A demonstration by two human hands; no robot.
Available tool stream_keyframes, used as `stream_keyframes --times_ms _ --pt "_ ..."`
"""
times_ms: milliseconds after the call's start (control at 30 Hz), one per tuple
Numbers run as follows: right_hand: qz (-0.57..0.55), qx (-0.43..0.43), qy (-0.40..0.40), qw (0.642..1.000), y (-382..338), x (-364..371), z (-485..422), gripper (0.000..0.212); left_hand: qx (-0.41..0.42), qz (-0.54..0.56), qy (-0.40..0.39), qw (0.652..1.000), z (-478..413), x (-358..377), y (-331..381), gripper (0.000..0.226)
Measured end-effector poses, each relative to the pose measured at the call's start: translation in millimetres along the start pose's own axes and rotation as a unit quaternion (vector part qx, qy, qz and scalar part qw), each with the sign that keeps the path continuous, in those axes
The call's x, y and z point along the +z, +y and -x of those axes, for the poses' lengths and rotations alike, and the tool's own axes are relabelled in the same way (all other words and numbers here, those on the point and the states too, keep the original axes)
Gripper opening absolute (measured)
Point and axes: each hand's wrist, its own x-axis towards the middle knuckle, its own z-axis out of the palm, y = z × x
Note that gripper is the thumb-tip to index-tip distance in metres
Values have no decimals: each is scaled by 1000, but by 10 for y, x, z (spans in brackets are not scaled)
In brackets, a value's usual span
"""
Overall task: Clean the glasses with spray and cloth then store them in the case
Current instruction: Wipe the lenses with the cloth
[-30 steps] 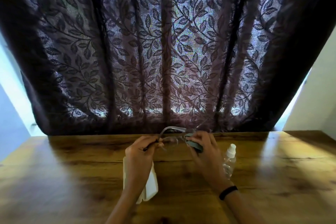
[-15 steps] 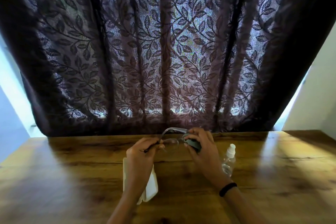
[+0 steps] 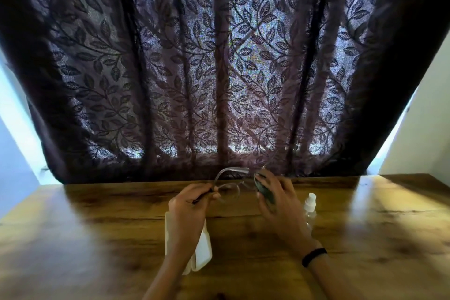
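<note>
Glasses (image 3: 231,179) stay pinched by left hand (image 3: 188,206); right hand (image 3: 278,204), gripping the cloth (image 3: 264,193), has spread its fingers.

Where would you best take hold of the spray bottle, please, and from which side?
Probably round the clear body of the spray bottle, below its white nozzle, coming from the person's right: it stands upright on the table, and the right hand crowds its other side.

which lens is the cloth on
The one by the right hand, under the dark cloth; the lens near the left hand is bare.
</note>
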Motion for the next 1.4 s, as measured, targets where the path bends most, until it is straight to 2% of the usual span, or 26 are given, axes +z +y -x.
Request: stream_keyframes --times_ms 133,267,400,567,900,1033,1100,1267,1400 --pt "20 -48 -60 997 -58 -5 14 66 3 -2 -1 1000 2 11 -13 62" --pt "80 -85 -40 992 -76 -13 -9 69 1 -7 0 1000 14 1 -32 59" --pt "103 -27 -31 994 -48 -41 -70 68 7 -9 0 1000 22 6 -26 59" --pt "30 13 -46 998 -52 -51 -52 61 8 -17 11 1000 40 -3 -54 56" --pt "-69 65 48 994 -111 -35 -27 31 -14 -35 22 999 109 -3 -53 42" --pt "-111 83 80 987 -131 -13 8 28 -22 -19 38 999 99 -4 -48 48" --pt "-93 106 44 989 -93 8 48 27 -21 -12 49 998 93 -15 -50 48" --pt "43 153 -145 977 131 132 245 12 -8 -14 55 998 89 -40 -23 34" --pt "90 169 -210 959 244 173 325 16 -22 1 53 998 90 -47 5 32"
